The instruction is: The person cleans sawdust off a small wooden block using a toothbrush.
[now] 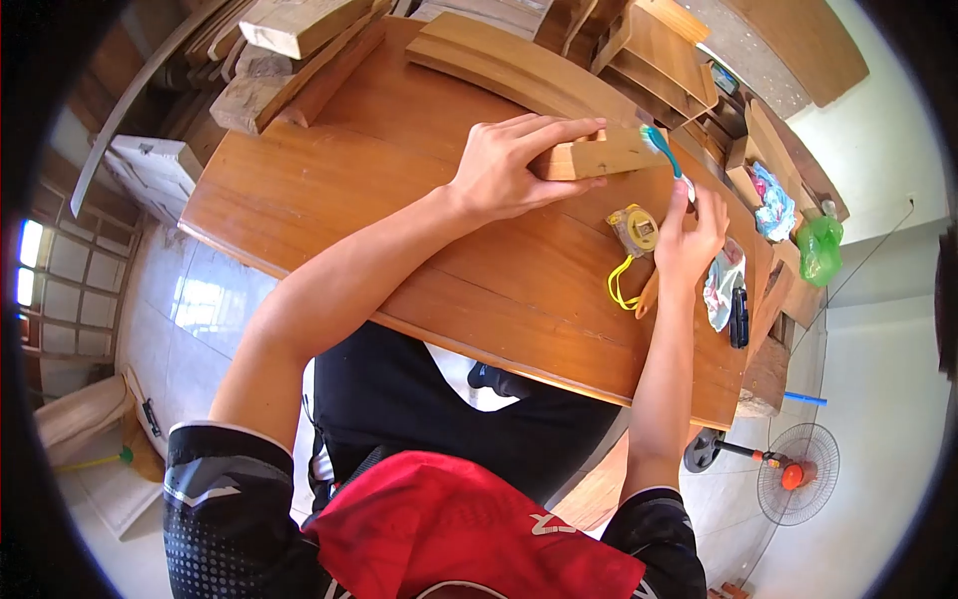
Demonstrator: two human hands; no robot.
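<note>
My left hand (507, 165) is closed around the left end of a wooden block (609, 155), thumb along its near side and fingers over the top. In my right hand (691, 232) is a toothbrush (667, 155) with a teal neck and a white lower handle. Its bristle head lies right at the block's right end. Just left of my right wrist, a yellow tape measure (635, 231) with a bright yellow strap rests on the wooden table (449, 270).
A long curved wooden piece (519, 75) lies along the table's far side. Wood offcuts (289, 70) are stacked at the far left. Right of my forearm are a crumpled wrapper (722, 290) and a black tool (738, 317). A fan (796, 473) stands on the floor at right.
</note>
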